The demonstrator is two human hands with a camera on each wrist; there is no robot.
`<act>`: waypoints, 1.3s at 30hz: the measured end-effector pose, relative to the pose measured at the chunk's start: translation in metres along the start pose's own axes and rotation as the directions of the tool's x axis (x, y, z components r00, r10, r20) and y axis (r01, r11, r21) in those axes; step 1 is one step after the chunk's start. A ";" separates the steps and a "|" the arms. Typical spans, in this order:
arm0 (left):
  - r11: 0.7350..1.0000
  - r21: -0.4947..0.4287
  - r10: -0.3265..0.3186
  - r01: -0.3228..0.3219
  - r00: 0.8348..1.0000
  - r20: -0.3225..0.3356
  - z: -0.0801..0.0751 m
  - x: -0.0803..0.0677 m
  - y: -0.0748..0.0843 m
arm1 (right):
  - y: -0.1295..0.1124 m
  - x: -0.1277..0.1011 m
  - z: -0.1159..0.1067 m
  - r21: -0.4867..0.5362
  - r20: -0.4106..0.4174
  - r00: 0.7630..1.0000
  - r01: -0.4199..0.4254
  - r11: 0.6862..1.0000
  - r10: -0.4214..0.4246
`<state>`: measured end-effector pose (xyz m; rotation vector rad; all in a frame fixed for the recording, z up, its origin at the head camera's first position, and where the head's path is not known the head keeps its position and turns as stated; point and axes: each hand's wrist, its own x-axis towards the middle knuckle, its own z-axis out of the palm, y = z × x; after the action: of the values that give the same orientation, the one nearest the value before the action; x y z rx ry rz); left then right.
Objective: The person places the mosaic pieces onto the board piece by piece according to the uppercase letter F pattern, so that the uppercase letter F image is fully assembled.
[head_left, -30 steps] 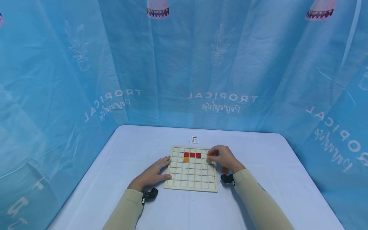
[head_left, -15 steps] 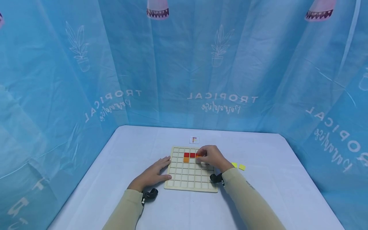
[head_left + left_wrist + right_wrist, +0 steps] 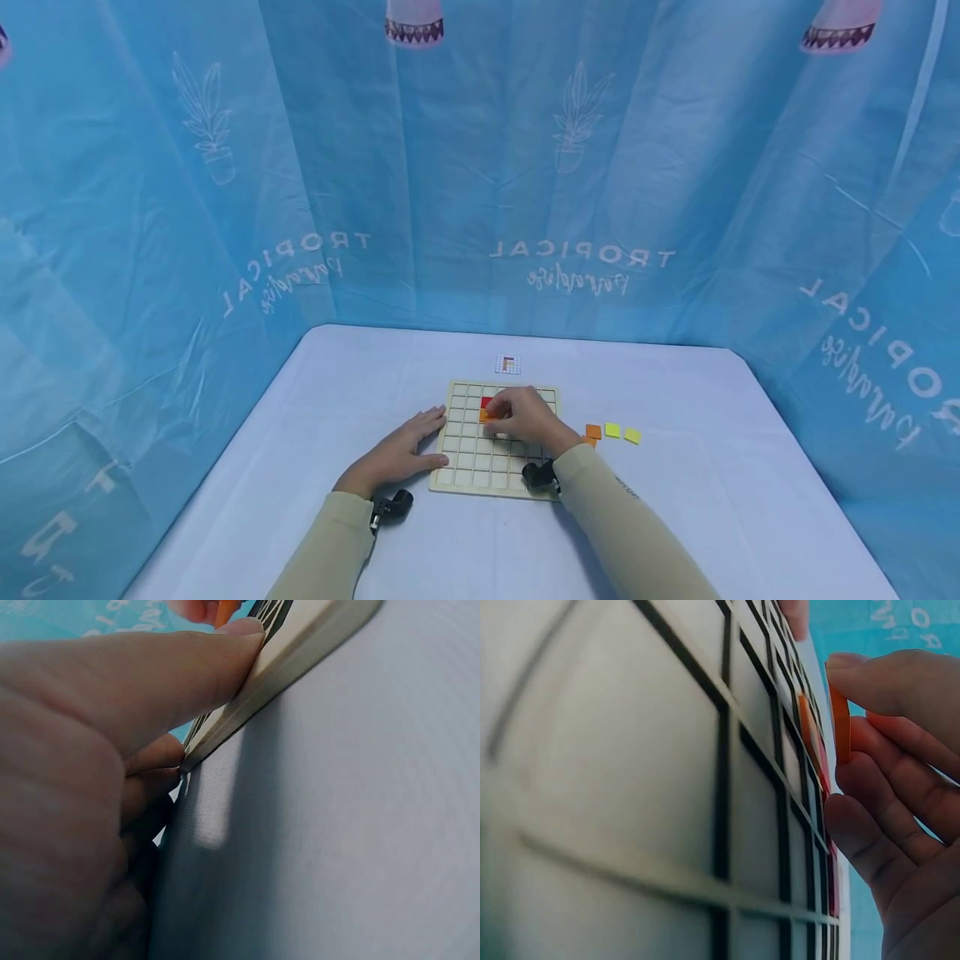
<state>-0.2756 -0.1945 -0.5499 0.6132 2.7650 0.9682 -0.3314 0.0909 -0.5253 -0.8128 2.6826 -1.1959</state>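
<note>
A pale square board (image 3: 465, 462) with raised grid lines lies flat on the table. Spread along its left edge is my left hand (image 3: 399, 450); in the left wrist view the thumb (image 3: 172, 675) rests on the board's rim. Over the board, my right hand (image 3: 528, 417) pinches an orange tile (image 3: 841, 724) between thumb and fingers, just above the surface. Close by, another orange tile (image 3: 808, 724) sits in the grid. Beyond it a red tile (image 3: 487, 402) shows; my right hand hides the other red tiles in the head view.
Right of the board lie loose tiles: a darker orange tile (image 3: 593, 431), a partly hidden orange one, and two yellow tiles (image 3: 612, 430). A small printed grid card (image 3: 507, 364) lies behind the board. Blue curtains (image 3: 480, 167) surround the white table (image 3: 375, 367).
My right hand has carried the orange tile leftward across the board, from its right side to near the placed orange tile. The left hand has stayed still.
</note>
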 end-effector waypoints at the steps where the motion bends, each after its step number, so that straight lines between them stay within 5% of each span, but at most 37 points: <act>1: 1.000 0.000 0.000 0.000 1.000 -0.002 0.000 0.000 0.000 | 0.000 0.001 0.002 -0.005 0.004 1.000 0.002 1.000 -0.002; 7: 1.000 -0.005 0.007 -0.007 1.000 -0.008 -0.002 -0.002 0.003 | -0.003 0.004 0.011 -0.027 0.020 0.999 0.040 0.999 -0.040; 39: 1.000 -0.011 0.006 -0.006 1.000 0.005 -0.002 -0.001 0.002 | -0.006 -0.001 0.014 -0.041 -0.001 0.999 -0.035 0.999 0.035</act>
<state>-0.2743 -0.1944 -0.5471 0.6214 2.7527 0.9812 -0.3237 0.0785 -0.5307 -0.7681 2.7182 -1.1370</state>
